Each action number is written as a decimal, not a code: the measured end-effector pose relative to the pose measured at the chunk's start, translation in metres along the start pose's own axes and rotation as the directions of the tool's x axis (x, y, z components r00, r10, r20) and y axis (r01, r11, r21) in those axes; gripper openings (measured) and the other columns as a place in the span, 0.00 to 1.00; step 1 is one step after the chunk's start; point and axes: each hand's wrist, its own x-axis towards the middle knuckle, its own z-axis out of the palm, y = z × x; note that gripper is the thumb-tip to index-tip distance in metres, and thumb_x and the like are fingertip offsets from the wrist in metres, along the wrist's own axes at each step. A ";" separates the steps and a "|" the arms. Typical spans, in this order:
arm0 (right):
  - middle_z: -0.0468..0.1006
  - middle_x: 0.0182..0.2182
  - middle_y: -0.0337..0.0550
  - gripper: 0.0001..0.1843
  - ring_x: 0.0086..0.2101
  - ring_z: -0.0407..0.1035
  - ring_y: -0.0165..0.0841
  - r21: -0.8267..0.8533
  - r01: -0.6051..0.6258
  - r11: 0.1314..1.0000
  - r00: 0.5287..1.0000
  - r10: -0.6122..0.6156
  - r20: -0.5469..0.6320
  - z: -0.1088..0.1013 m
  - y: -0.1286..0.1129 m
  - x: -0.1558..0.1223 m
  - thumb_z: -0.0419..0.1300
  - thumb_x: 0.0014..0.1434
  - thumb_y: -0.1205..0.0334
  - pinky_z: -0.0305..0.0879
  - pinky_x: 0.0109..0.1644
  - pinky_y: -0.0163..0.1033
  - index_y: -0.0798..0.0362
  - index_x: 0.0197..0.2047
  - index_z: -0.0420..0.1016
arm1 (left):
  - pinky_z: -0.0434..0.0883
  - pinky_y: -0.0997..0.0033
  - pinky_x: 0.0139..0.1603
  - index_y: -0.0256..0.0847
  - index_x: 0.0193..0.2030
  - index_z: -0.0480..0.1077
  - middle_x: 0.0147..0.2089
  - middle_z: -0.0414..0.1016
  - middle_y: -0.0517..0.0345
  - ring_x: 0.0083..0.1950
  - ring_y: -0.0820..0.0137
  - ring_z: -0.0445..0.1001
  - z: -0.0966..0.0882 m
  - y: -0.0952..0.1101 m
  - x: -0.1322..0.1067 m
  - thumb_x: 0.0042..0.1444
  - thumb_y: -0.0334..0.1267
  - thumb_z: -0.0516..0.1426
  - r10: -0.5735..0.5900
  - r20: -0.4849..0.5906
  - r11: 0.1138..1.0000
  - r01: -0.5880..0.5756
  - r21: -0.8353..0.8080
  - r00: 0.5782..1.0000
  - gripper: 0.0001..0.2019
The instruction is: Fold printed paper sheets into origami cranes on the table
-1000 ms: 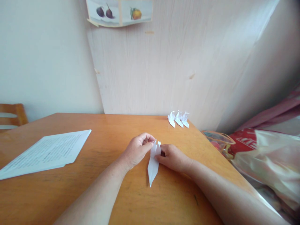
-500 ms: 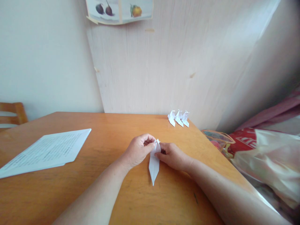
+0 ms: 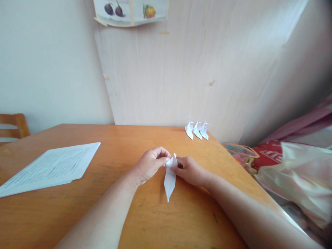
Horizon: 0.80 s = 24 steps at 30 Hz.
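White folded paper [image 3: 170, 180] lies between the left hand [image 3: 152, 164] and the right hand [image 3: 191, 172], over the wooden table [image 3: 155, 223], its pointed end on the near side. The left hand pinches its upper left corner with thumb and fingertips; the right hand clamps its right side, thumb across the front. Three paper birds [image 3: 197, 132] stand well beyond both.

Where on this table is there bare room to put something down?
Bare wooden tabletop lies between the printed sheets and the left forearm, and along the back, left of the three origami figures. It's crowded by those figures and where the left hand and right hand hold the folded white paper.
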 end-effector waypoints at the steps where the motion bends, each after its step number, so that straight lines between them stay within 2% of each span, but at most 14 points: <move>1: 0.71 0.28 0.33 0.05 0.29 0.63 0.28 0.003 -0.004 1.000 1.000 0.004 0.002 0.000 0.000 0.000 0.56 0.60 0.64 0.57 0.33 0.33 0.53 0.33 0.71 | 0.65 0.72 0.38 0.40 0.35 0.72 0.32 0.71 0.63 0.33 0.73 0.68 0.000 0.001 0.000 0.56 0.33 0.58 -0.005 -0.002 1.000 0.005 0.001 1.000 0.01; 6: 0.71 0.27 0.33 0.05 0.28 0.63 0.28 0.016 -0.012 1.000 1.000 0.012 -0.003 0.000 -0.001 0.000 0.57 0.60 0.63 0.57 0.33 0.33 0.53 0.32 0.70 | 0.66 0.71 0.40 0.40 0.34 0.71 0.30 0.71 0.63 0.33 0.73 0.69 -0.001 0.001 -0.001 0.55 0.33 0.57 -0.017 -0.002 0.998 0.017 0.056 1.000 0.01; 10: 0.73 0.28 0.34 0.05 0.29 0.65 0.28 0.017 -0.012 1.000 1.000 0.012 -0.004 0.000 -0.002 0.000 0.56 0.60 0.65 0.57 0.33 0.33 0.53 0.32 0.70 | 0.69 0.69 0.43 0.40 0.38 0.71 0.36 0.75 0.60 0.38 0.70 0.73 0.001 -0.004 0.001 0.53 0.33 0.58 0.042 -0.016 0.993 -0.040 0.108 0.999 0.05; 16: 0.72 0.26 0.35 0.05 0.28 0.65 0.28 0.010 -0.025 1.000 0.999 0.025 -0.021 0.001 -0.002 0.001 0.56 0.58 0.65 0.56 0.31 0.33 0.53 0.30 0.69 | 0.70 0.69 0.44 0.39 0.42 0.71 0.40 0.76 0.57 0.39 0.70 0.73 0.005 -0.008 0.002 0.53 0.32 0.58 0.076 -0.074 0.983 -0.062 0.175 0.994 0.09; 24: 0.71 0.25 0.34 0.06 0.27 0.63 0.28 0.006 -0.024 1.000 0.999 0.025 -0.035 0.002 0.001 0.001 0.58 0.59 0.63 0.55 0.30 0.33 0.52 0.30 0.69 | 0.67 0.70 0.38 0.40 0.35 0.69 0.31 0.72 0.63 0.34 0.71 0.71 0.004 -0.016 0.005 0.52 0.30 0.55 0.019 -0.074 0.976 -0.003 0.217 0.997 0.04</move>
